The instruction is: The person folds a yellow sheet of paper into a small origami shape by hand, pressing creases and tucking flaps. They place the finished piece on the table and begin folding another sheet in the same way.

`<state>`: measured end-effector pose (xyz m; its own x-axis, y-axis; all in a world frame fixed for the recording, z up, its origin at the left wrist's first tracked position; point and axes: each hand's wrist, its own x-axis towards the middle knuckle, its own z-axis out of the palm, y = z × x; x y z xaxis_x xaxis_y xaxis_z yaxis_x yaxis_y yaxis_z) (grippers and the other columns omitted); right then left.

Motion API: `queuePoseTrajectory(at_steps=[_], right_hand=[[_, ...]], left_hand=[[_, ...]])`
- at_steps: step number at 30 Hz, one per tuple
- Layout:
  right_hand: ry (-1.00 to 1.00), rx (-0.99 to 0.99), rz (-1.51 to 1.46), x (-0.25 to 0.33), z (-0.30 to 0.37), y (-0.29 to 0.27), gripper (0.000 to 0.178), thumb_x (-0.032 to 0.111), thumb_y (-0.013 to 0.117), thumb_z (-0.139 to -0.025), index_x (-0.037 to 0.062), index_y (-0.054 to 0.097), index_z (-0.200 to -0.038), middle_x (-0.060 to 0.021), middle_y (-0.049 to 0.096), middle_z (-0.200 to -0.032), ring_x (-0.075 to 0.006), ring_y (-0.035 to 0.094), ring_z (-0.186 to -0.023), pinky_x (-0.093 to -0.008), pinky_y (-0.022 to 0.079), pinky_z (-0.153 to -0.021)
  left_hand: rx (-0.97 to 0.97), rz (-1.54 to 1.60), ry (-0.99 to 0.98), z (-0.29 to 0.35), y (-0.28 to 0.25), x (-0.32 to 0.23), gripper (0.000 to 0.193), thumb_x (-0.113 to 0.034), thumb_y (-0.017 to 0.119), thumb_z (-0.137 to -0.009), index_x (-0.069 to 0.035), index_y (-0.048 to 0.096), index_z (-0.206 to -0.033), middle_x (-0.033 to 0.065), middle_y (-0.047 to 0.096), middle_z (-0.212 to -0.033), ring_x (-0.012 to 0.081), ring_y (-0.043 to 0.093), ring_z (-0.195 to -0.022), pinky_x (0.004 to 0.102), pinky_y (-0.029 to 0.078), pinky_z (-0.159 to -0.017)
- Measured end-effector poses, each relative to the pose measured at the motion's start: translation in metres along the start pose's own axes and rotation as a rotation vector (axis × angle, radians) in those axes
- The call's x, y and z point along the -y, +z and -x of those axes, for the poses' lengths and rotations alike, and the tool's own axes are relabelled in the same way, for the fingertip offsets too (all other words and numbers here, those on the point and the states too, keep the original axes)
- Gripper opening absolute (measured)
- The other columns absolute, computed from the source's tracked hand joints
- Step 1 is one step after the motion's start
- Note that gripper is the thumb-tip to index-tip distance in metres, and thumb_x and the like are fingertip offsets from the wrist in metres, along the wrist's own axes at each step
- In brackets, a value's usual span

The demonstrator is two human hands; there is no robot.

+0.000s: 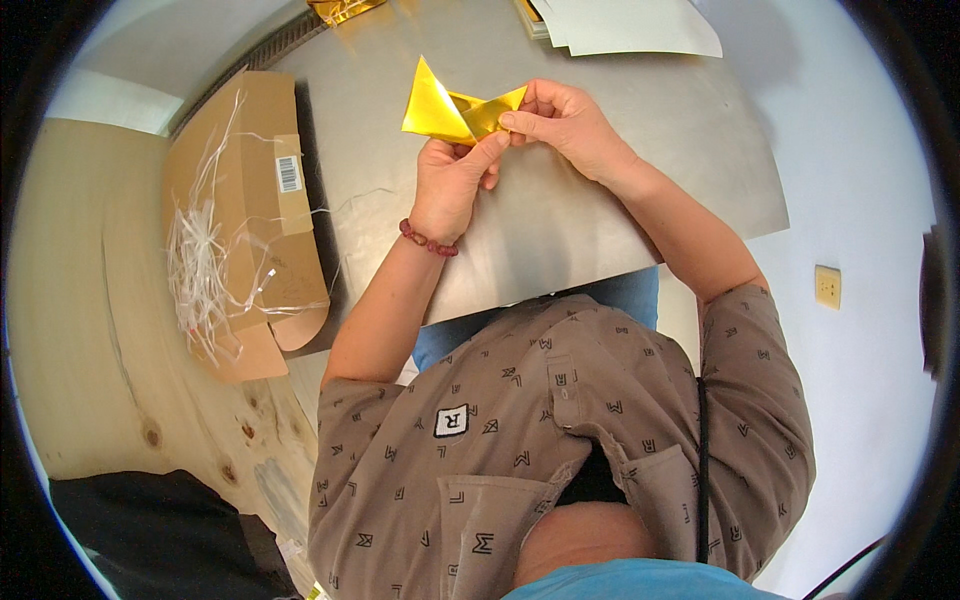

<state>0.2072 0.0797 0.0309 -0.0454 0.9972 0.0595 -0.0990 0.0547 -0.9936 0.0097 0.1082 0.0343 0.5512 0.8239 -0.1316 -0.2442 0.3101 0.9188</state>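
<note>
Basically, left hand [449,185] has its grip clamped on lower edge of folded gold sheet [436,110] over the tabletop [580,232], likely light, slick, easily creased, best held by edges, and right hand [572,130] pinches its right end.

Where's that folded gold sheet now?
In the head view, the folded gold sheet is near the top, just left of centre, held by the left hand and right hand over the grey table.

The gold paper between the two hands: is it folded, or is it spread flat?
Folded: the gold paper shows raised, pointed flaps that overlap, with the left hand and right hand gripping it.
</note>
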Motion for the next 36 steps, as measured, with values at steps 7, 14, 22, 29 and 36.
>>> queuePoseTrajectory(at_steps=[7,14,22,29,36], right_hand=[[0.119,-0.052,-0.078,0.005,-0.001,-0.007,0.024,0.028,0.074,-0.1,0.0054,0.067,-0.096,-0.0043,0.073,-0.091,-0.0107,0.071,-0.078,-0.0245,0.058,-0.074],[0.122,-0.104,-0.063,0.014,0.0,-0.006,0.029,0.033,0.073,-0.101,0.0036,0.069,-0.1,-0.0044,0.072,-0.092,-0.0117,0.071,-0.078,-0.0252,0.059,-0.074],[-0.077,-0.326,-0.249,0.019,-0.006,-0.026,0.024,0.025,0.065,-0.105,0.0024,0.068,-0.11,-0.0073,0.071,-0.098,-0.0177,0.071,-0.084,-0.0352,0.06,-0.085],[-0.168,0.026,-0.166,0.018,-0.001,-0.008,0.035,0.015,0.062,-0.104,0.0032,0.063,-0.137,-0.0075,0.07,-0.127,-0.0188,0.064,-0.12,-0.0351,0.048,-0.11],[-0.022,0.08,-0.089,0.018,0.001,-0.014,0.03,0.019,0.068,-0.102,0.0042,0.068,-0.129,-0.0012,0.069,-0.117,-0.0122,0.063,-0.109,-0.0293,0.05,-0.1]], left_hand=[[0.026,0.025,0.009,0.0,0.003,0.0,0.013,-0.008,0.074,-0.098,-0.006,0.066,-0.107,-0.0011,0.065,-0.087,0.0064,0.052,-0.066,0.0224,0.043,-0.056],[0.016,0.05,-0.04,-0.001,0.002,-0.004,0.015,-0.008,0.075,-0.098,-0.006,0.066,-0.11,-0.0012,0.065,-0.091,0.0057,0.05,-0.065,0.0226,0.04,-0.056],[0.207,0.211,-0.126,0.003,-0.009,-0.009,0.019,-0.013,0.07,-0.102,-0.004,0.064,-0.118,-0.0014,0.063,-0.091,0.0043,0.048,-0.066,0.0213,0.039,-0.056],[0.827,0.813,-0.324,0.006,-0.02,-0.008,0.043,-0.023,0.062,-0.107,0.0,0.045,-0.139,-0.0023,0.054,-0.093,0.0004,0.048,-0.065,0.0156,0.041,-0.052],[0.608,0.725,-0.409,0.006,-0.025,-0.007,0.052,-0.046,0.048,-0.111,0.0,0.049,-0.135,-0.0019,0.056,-0.092,0.0025,0.052,-0.065,0.0172,0.041,-0.05]])
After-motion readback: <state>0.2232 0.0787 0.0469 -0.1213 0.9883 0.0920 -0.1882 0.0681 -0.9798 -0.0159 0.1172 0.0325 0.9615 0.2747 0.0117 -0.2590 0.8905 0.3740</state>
